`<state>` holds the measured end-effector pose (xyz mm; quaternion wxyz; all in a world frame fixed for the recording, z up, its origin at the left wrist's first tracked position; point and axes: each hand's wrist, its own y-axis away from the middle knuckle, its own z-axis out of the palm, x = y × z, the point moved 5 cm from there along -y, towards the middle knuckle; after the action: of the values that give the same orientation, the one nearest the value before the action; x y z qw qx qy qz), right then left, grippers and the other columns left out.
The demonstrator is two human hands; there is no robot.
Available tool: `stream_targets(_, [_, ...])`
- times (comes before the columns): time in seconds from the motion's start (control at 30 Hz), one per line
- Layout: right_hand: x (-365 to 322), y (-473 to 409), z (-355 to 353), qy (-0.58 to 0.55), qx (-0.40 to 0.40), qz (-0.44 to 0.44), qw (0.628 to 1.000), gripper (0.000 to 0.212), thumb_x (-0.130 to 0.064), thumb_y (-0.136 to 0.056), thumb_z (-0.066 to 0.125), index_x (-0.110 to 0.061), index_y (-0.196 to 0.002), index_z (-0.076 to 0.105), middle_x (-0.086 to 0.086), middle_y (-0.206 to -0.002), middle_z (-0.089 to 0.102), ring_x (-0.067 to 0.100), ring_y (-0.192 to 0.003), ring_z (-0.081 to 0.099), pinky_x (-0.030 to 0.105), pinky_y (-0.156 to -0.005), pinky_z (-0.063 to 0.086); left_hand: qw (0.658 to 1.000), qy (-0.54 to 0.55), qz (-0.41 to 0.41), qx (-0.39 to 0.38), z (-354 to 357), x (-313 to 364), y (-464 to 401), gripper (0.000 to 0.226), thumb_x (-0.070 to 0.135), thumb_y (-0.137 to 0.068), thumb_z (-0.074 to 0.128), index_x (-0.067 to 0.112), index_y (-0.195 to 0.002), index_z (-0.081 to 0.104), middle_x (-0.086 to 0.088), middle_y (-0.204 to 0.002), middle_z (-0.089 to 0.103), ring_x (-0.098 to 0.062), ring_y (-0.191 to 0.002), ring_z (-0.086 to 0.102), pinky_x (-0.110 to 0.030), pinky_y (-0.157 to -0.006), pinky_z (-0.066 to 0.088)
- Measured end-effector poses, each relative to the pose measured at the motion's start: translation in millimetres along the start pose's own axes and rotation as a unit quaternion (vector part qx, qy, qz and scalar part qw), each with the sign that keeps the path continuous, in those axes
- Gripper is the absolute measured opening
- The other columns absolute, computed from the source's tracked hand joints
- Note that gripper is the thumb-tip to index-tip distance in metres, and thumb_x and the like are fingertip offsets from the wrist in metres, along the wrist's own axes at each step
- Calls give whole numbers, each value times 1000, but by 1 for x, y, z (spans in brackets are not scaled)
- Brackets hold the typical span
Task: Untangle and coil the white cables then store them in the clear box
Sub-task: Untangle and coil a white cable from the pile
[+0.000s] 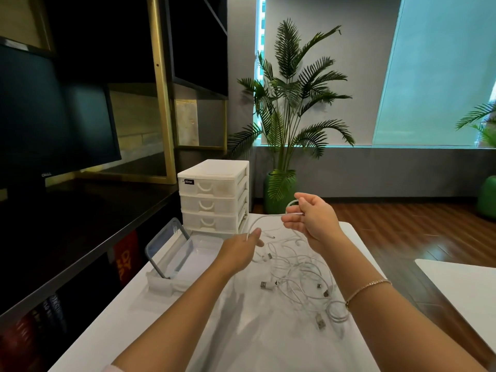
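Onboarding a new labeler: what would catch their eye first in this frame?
Both hands raised over the white table: the right hand pinches a loop of white cable, which the left hand grips lower down. Below them lies the tangle of white cables, with the open clear box to its left, lid propped in it. Behind, a white drawer unit and a palm plant.

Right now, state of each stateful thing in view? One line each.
Clear box: open, nothing visible inside.
Lid: off, propped upright in the box.
Cable pile: tangled, on the table.
Held cable: lifted, stretched between both hands.
Left hand: pinches the cable.
Right hand: holds a loop.
Drawer unit: drawers closed.
Monitor: off.
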<state>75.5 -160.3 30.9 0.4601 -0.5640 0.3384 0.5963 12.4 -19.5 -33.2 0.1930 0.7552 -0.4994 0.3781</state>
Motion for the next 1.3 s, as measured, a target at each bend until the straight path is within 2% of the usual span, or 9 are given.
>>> stream_targets(0.17, [-28,4,-3,-7,-41,-55,998,24,-13,-98,40,-6,-118,52,11,-87,63,13,-55,64,22,-53,56,972,230,47,26,-9,10,0,42,43,-98,35,19,-82,67,-4,-88,72,-18,-90,66,-42,-97,49])
stream_targets(0.3, [-53,7,-11,41,-39,-104,993,23,-16,-91,55,-6,-111,58,8,-89,67,13,-63,67,19,-56,57,941,330,22,66,-21,17,1,37,38,-97,38,15,-80,62,2,-48,60,-14,-72,66,-36,-90,47])
stream_targets(0.47, [-49,5,-32,247,-6,-93,964,33,-32,-79,70,-12,-103,60,4,-87,67,17,-76,68,31,-69,59,904,425,-26,44,-21,15,4,40,33,-99,40,9,-72,56,3,-37,36,-8,-36,35,-33,-65,56])
stream_targets(0.6, [-28,3,-45,445,54,-56,892,34,-50,-85,56,-17,-84,62,-1,-79,63,17,-65,63,34,-71,56,867,496,-30,-46,-7,14,1,34,17,-96,30,8,-70,50,5,-35,29,-7,-32,25,-20,-39,29])
stream_targets(0.8, [23,0,-53,655,53,110,746,49,-38,-87,56,-8,-126,49,14,-130,47,31,-117,45,37,-93,43,839,513,-29,-177,27,22,2,31,14,-96,27,7,-80,53,4,-43,33,-7,-36,28,-17,-35,26])
stream_targets(0.93, [35,-1,-23,586,-13,-23,810,38,-33,-87,59,-23,-122,51,2,-124,57,24,-119,48,45,-109,31,822,522,-20,-226,44,28,1,30,15,-99,32,6,-85,57,5,-46,35,-5,-38,29,-15,-35,26])
stream_targets(1.0, [32,1,-15,580,11,-114,807,35,-26,-88,57,-26,-122,48,1,-116,62,21,-117,48,46,-114,18,822,516,-16,-241,49,26,0,33,19,-100,33,7,-84,59,6,-46,36,-4,-39,29,-14,-35,26])
stream_targets(1.13, [37,3,-9,496,-33,-259,828,33,-12,-85,62,-22,-117,61,2,-117,60,20,-118,42,27,-101,30,818,513,-22,-258,56,22,-4,36,25,-100,34,7,-82,60,7,-44,37,-2,-37,28,-11,-32,24])
stream_targets(1.3, [44,-6,-25,497,47,-273,822,12,-15,-82,68,-18,-89,76,8,-116,61,23,-117,43,21,-89,28,832,492,-36,-252,67,11,-9,36,29,-98,39,8,-77,59,3,-47,47,-5,-37,34,-15,-34,30])
